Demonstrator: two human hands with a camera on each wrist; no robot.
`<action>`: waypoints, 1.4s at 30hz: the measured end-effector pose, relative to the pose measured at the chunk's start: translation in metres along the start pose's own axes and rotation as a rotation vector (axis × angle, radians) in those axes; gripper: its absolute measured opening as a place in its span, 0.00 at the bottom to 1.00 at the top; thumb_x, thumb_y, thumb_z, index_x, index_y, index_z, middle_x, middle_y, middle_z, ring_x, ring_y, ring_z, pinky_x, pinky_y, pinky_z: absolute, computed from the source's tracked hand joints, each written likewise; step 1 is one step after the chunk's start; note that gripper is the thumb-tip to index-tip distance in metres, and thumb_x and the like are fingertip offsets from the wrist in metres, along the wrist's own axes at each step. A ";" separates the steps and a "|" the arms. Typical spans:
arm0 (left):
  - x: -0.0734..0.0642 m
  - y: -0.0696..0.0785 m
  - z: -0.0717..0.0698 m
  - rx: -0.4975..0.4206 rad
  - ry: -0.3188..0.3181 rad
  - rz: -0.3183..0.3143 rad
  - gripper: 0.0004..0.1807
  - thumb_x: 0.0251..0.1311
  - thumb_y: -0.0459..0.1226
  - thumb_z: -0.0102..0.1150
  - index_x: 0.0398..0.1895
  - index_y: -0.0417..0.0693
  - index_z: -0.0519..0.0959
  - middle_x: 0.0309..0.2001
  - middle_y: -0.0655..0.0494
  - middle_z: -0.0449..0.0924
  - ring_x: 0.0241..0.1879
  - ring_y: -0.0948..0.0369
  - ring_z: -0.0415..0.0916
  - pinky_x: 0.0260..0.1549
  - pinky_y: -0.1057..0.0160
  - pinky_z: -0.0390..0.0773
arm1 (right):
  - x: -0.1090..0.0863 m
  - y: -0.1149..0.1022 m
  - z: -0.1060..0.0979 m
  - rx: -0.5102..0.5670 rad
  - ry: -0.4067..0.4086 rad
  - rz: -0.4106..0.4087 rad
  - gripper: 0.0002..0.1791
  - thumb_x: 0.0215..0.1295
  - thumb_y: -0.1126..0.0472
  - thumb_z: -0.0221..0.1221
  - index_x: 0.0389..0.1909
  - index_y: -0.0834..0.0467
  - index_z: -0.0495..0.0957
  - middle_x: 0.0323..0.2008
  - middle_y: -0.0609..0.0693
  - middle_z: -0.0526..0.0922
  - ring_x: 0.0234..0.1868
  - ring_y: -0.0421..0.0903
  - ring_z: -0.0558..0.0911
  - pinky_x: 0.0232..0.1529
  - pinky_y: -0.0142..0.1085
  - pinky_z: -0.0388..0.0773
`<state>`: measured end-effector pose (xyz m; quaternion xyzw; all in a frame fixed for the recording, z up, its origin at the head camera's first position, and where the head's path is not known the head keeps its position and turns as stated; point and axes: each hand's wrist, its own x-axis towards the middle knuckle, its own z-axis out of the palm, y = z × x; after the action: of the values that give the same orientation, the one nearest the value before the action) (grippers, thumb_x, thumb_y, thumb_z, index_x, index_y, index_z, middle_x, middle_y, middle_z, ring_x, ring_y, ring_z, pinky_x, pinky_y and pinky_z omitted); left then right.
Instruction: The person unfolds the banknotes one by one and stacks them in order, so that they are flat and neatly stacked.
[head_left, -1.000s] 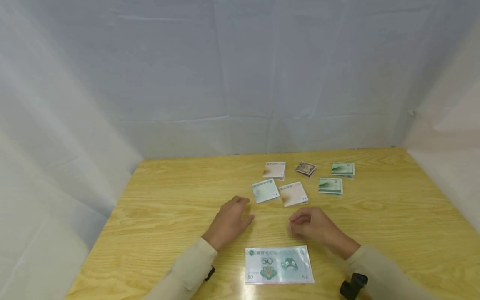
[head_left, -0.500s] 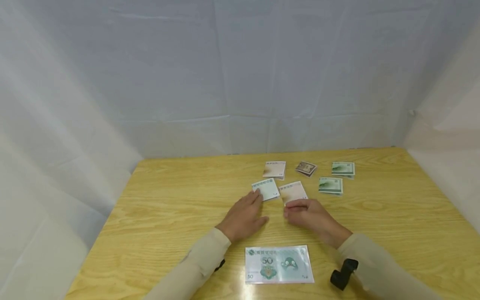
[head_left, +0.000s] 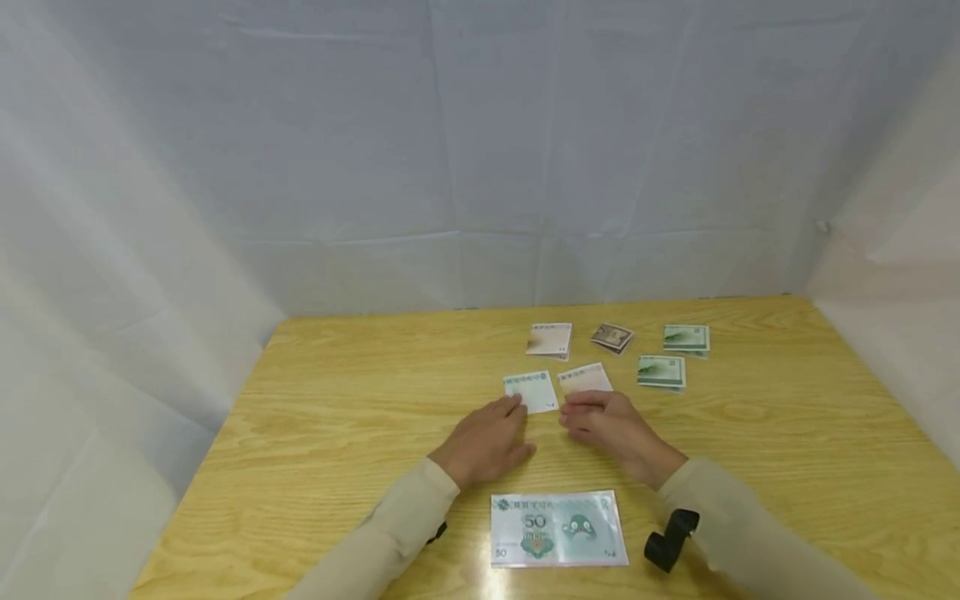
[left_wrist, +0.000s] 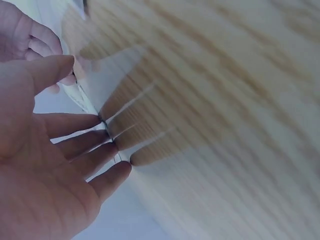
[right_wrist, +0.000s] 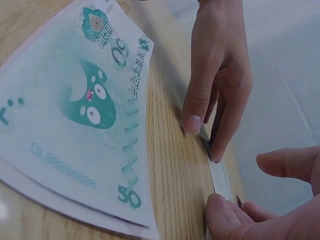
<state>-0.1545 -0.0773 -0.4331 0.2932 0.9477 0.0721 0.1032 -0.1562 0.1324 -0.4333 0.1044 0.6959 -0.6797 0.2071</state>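
In the head view a folded pale-green play banknote (head_left: pixel 536 390) lies in front of my hands. My left hand (head_left: pixel 483 442) rests its extended fingertips on the note's lower left part. My right hand (head_left: pixel 618 429) has bent fingers right at the note's lower right corner; the right wrist view shows its thumb (right_wrist: pixel 285 164) apart from the fingers. A folded pinkish banknote (head_left: pixel 585 377) lies just beyond the right hand, which partly covers it. Nearer my body, a large flat 50 banknote (head_left: pixel 558 529), with a green cartoon face, lies unfolded between my forearms.
Farther back on the wooden table (head_left: pixel 337 400) lie another folded pinkish note (head_left: pixel 549 338), a small folded brown note (head_left: pixel 612 337) and two folded green notes (head_left: pixel 686 337). White sheeting (head_left: pixel 480 167) hangs behind and beside the table.
Both hands have moved forward and inward to the pale-green note. That note has slid slightly toward my body and turned straighter. The large 50 note has stayed put.
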 end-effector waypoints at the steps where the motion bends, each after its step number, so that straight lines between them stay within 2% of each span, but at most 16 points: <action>1: -0.001 0.000 0.000 0.009 0.001 0.006 0.34 0.68 0.53 0.46 0.68 0.38 0.62 0.71 0.44 0.55 0.70 0.52 0.54 0.68 0.56 0.57 | 0.000 -0.001 0.001 0.002 -0.002 0.000 0.25 0.61 0.65 0.61 0.59 0.65 0.68 0.56 0.60 0.73 0.49 0.46 0.79 0.54 0.39 0.77; 7: -0.011 0.003 0.000 0.016 0.009 0.021 0.34 0.67 0.54 0.47 0.67 0.38 0.64 0.69 0.44 0.58 0.68 0.51 0.57 0.67 0.55 0.59 | -0.001 -0.003 0.006 0.026 -0.044 -0.008 0.26 0.65 0.62 0.58 0.62 0.66 0.65 0.58 0.61 0.70 0.54 0.51 0.76 0.58 0.43 0.74; 13: -0.019 0.001 0.001 0.010 0.006 0.035 0.33 0.68 0.54 0.47 0.65 0.38 0.65 0.69 0.44 0.60 0.68 0.52 0.58 0.66 0.56 0.61 | -0.001 -0.005 0.006 0.107 -0.077 0.002 0.25 0.66 0.67 0.51 0.63 0.69 0.61 0.58 0.64 0.72 0.55 0.51 0.75 0.58 0.42 0.73; 19: -0.026 0.001 0.003 -0.015 -0.004 0.045 0.33 0.68 0.54 0.46 0.65 0.39 0.66 0.68 0.44 0.60 0.67 0.53 0.59 0.65 0.55 0.63 | -0.004 -0.008 0.006 0.117 -0.119 0.007 0.24 0.68 0.68 0.44 0.64 0.71 0.58 0.60 0.67 0.69 0.60 0.57 0.71 0.62 0.47 0.69; 22: -0.029 0.002 0.002 -0.025 -0.003 0.051 0.33 0.68 0.54 0.46 0.65 0.39 0.66 0.68 0.44 0.61 0.68 0.53 0.59 0.65 0.56 0.63 | -0.005 -0.009 0.007 0.136 -0.138 0.009 0.25 0.68 0.69 0.44 0.65 0.71 0.57 0.61 0.68 0.68 0.62 0.58 0.69 0.63 0.49 0.67; 27: -0.034 0.005 0.001 -0.071 -0.010 0.037 0.32 0.68 0.53 0.46 0.65 0.39 0.66 0.68 0.44 0.61 0.68 0.53 0.59 0.66 0.55 0.62 | -0.007 -0.009 0.009 0.181 -0.144 0.036 0.25 0.67 0.70 0.48 0.64 0.69 0.58 0.59 0.68 0.70 0.59 0.59 0.72 0.62 0.50 0.69; 35: -0.036 0.006 0.004 -0.146 0.041 0.018 0.31 0.69 0.52 0.45 0.65 0.38 0.66 0.65 0.45 0.65 0.65 0.53 0.63 0.64 0.54 0.65 | -0.006 -0.004 0.010 0.210 -0.159 0.048 0.21 0.65 0.70 0.49 0.58 0.71 0.62 0.55 0.67 0.72 0.55 0.56 0.75 0.60 0.48 0.71; 42: -0.035 0.008 0.006 -0.205 0.102 0.000 0.27 0.70 0.50 0.45 0.62 0.40 0.69 0.58 0.48 0.74 0.56 0.54 0.72 0.56 0.55 0.74 | -0.008 -0.003 0.010 0.221 -0.169 0.040 0.22 0.66 0.69 0.49 0.59 0.72 0.64 0.56 0.66 0.73 0.56 0.55 0.75 0.61 0.47 0.70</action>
<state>-0.1204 -0.0900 -0.4320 0.2771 0.9394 0.1834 0.0844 -0.1492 0.1233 -0.4272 0.0829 0.5946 -0.7542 0.2659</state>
